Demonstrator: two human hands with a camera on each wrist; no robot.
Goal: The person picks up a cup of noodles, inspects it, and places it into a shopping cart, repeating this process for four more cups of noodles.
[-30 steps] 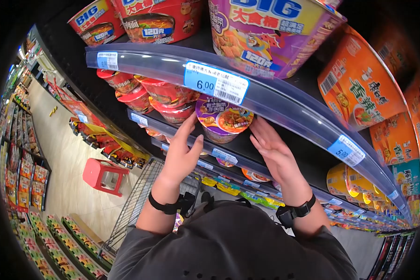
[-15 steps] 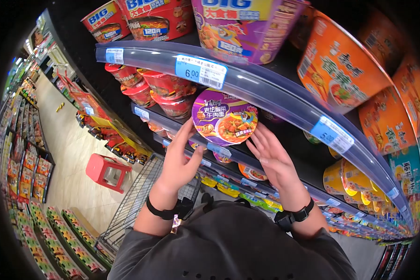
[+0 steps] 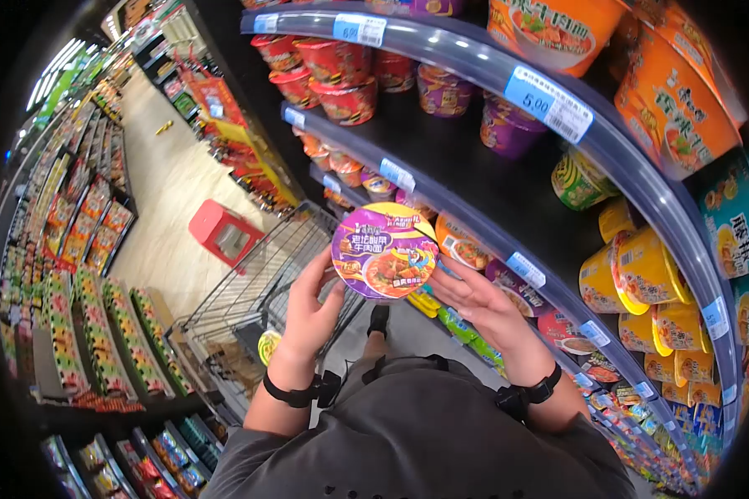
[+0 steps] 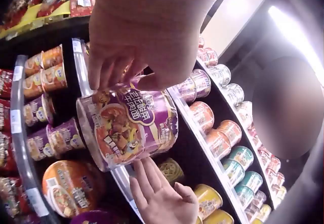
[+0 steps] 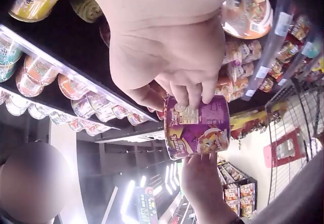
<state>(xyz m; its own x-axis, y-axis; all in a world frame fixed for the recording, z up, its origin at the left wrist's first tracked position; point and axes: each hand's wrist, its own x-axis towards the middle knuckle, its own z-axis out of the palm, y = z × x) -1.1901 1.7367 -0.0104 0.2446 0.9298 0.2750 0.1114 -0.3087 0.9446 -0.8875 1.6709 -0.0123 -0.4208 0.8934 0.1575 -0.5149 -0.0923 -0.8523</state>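
A purple instant noodle cup [image 3: 384,254] is between my two hands, its round lid facing up toward the head camera. My left hand [image 3: 310,309] holds it by its left side, fingers bent against the wall and thumb near the rim. My right hand [image 3: 489,308] touches the opposite side with its fingertips. In the left wrist view the right hand [image 4: 164,198] has nearly straight fingers at the cup [image 4: 126,125], thumb spread away. The right wrist view shows the printed wall of the cup [image 5: 198,127], with right fingers on it and the left hand [image 5: 201,181] at its far end.
Curved shelves with blue price tags [image 3: 549,104] hold red noodle cups [image 3: 345,100], purple ones [image 3: 508,125] and yellow ones [image 3: 649,274] on the right. A wire shopping cart [image 3: 250,287] stands at the left. Beyond it is a red stool [image 3: 225,233] in the aisle.
Both hands have drawn the purple cup out from under the upper shelf, back toward the body and clear of the shelf row. The head view has turned, showing more of the aisle and cart.
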